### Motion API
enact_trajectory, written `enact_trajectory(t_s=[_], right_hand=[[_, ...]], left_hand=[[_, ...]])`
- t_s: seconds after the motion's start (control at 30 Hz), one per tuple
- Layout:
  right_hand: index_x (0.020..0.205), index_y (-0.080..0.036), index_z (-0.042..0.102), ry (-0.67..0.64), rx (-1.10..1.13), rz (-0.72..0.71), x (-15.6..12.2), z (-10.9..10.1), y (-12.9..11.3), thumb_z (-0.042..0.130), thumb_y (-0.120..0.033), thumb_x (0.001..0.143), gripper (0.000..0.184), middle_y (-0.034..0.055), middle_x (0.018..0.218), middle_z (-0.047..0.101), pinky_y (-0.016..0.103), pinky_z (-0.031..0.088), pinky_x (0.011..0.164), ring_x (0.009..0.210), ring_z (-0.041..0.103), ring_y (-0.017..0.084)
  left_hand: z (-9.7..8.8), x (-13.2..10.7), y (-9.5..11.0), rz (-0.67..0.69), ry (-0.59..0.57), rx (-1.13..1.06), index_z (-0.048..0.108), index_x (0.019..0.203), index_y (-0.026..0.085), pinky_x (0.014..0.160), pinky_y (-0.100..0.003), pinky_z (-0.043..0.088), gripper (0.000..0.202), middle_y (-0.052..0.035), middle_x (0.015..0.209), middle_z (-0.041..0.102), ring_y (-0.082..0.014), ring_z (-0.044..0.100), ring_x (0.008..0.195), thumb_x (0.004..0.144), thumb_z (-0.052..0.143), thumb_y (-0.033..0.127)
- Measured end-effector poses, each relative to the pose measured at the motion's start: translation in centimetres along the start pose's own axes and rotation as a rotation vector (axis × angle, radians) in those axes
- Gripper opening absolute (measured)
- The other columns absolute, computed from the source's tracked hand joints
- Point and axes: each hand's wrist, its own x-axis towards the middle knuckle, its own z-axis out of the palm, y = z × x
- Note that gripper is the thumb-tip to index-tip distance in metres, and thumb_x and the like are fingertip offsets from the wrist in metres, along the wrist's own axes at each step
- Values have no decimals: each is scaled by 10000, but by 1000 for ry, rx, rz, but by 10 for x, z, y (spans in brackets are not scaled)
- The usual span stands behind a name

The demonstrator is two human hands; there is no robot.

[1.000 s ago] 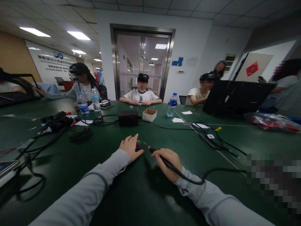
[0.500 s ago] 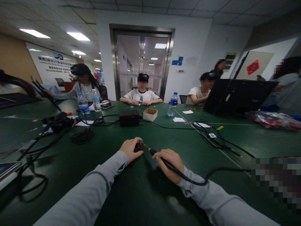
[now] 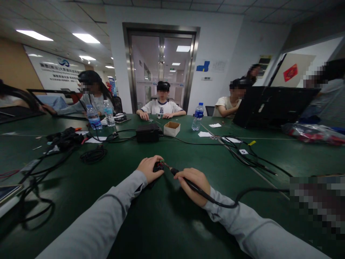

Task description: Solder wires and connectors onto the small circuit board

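Between the thumb and fingers of my left hand (image 3: 150, 169) is a small black part with a green circuit board (image 3: 161, 163) and bits of red on it. That hand is closed around it, low over the green table (image 3: 172, 208). My right hand (image 3: 196, 182) is closed round the black handle of a soldering iron (image 3: 174, 171). The iron's thin tip points left and meets or nearly meets the board's right side; whether they touch I cannot tell. Its black cord runs back over my right wrist and off to the right.
Ahead are a black box (image 3: 147, 133), an open small carton (image 3: 171, 128) and a water bottle (image 3: 198, 117). Tangled cables (image 3: 64, 142) lie left, more cables (image 3: 242, 151) right. A black monitor (image 3: 275, 107) stands at the right. People sit across the table, one person (image 3: 162, 104) directly opposite.
The view has shifted slightly. My hands keep nearly the same pose, with the iron's tip still at the board. At the left, a person's dark flat frame has swung to a different angle.
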Motion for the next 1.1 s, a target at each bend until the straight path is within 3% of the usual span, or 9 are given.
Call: enact_trajectory(t_s=[1.1], right_hand=[[857,-210,665,13,-32,23,-1,0,1,464,-199,921,211,28,767,720,268,443,673,686,660,149]], left_hand=[[-2,-1,3,-3,-11,8,510,1167,248,1061,-467,392,431,-53,1206,657,-264,572,1175,764,620,355]])
